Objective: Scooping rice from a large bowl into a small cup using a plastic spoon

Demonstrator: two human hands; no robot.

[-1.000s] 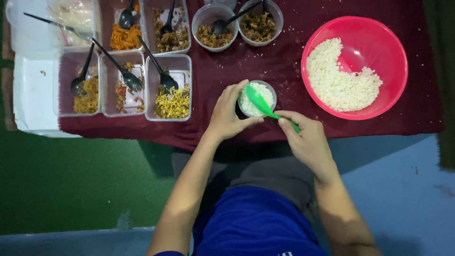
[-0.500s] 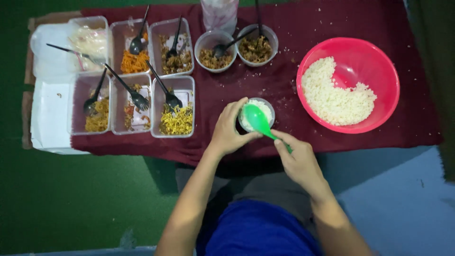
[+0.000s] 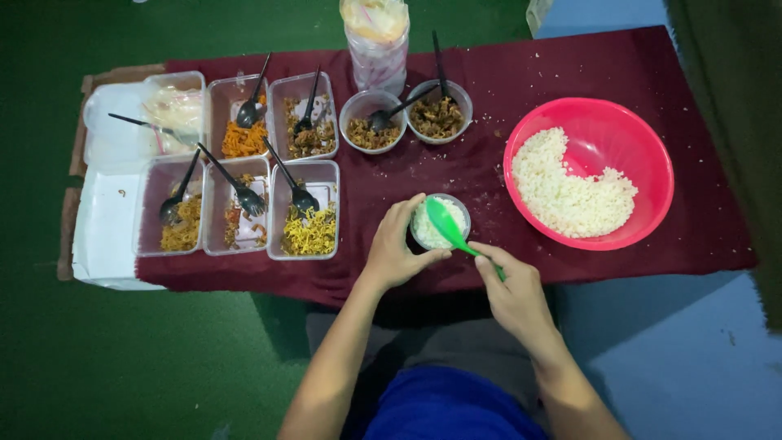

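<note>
Rice-filled small bowl [image 3: 437,223], green spoon [image 3: 450,228] inside

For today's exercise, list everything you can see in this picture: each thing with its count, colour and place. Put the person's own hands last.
small cup: one, clear, filled with white rice, near front edge of the cloth
green spoon: one, pressing on the rice in the cup
pink bowl: one, at right, half covered with white rice
rectangular tubs: six, clear, at left in two rows, holding yellow, orange and brown toppings
black spoons: eight, one in each tub and round bowl
round bowls: two, clear, brown toppings, centre back
tall jar: one, clear, back centre
cloth: one, maroon, covering the table
left hand: holds the cup
right hand: holds the spoon's handle
</note>
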